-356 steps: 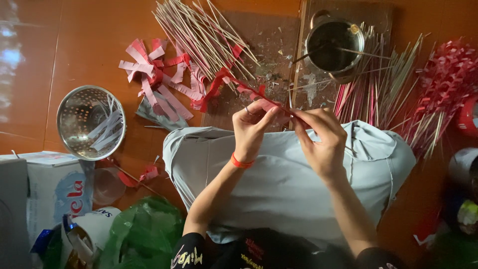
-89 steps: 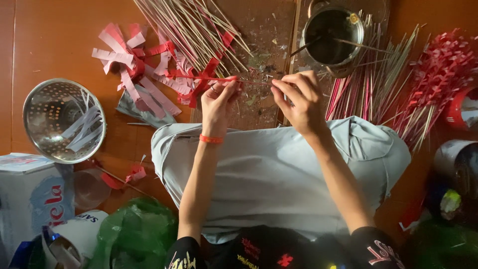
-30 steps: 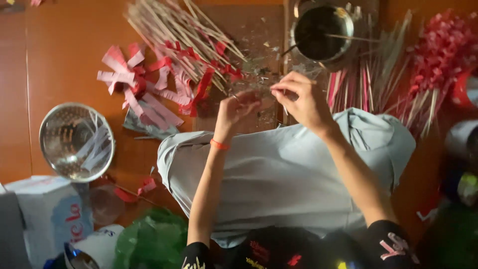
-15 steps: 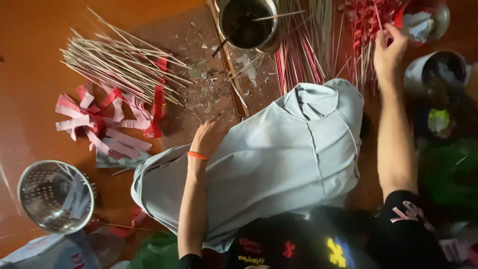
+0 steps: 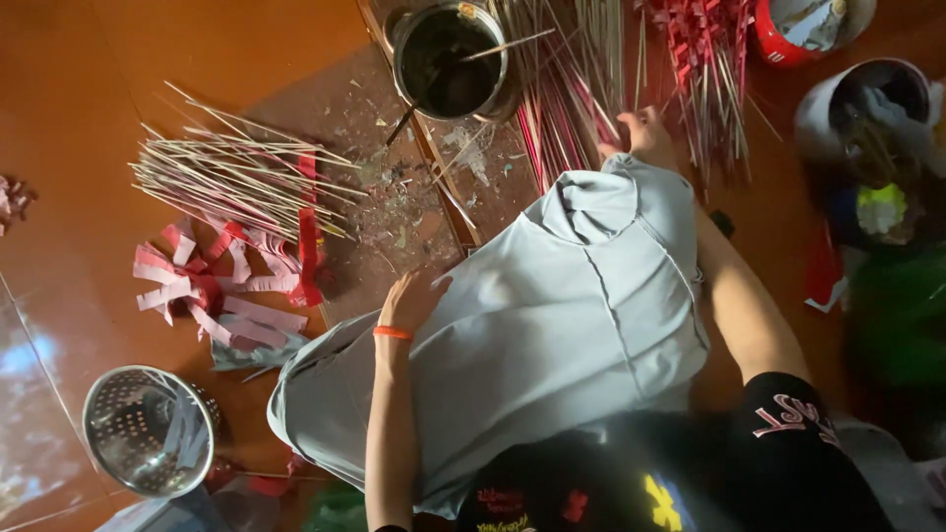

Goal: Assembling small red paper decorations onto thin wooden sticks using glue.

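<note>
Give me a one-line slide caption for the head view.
Right hand reaches into red-wrapped sticks; left hand rests on grey cloth beside bare sticks and paper strips.

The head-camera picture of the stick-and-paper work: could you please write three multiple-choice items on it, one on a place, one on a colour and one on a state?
1. Where does the right hand rest?
A. in the metal colander
B. at the red-wrapped sticks beyond the grey cloth
C. on the paper strips

2. What colour is the band on the left wrist?
A. orange
B. blue
C. white

3. How is the left hand?
A. closed around a bundle of sticks
B. inside the dark pot
C. open and empty, at the edge of the grey cloth

Answers:
1 B: its fingers lie among the red-wrapped sticks, far from the colander.
2 A: the band is orange.
3 C: its fingers are spread, holding nothing, beside the grey cloth, away from the bare sticks and the dark pot.
</note>
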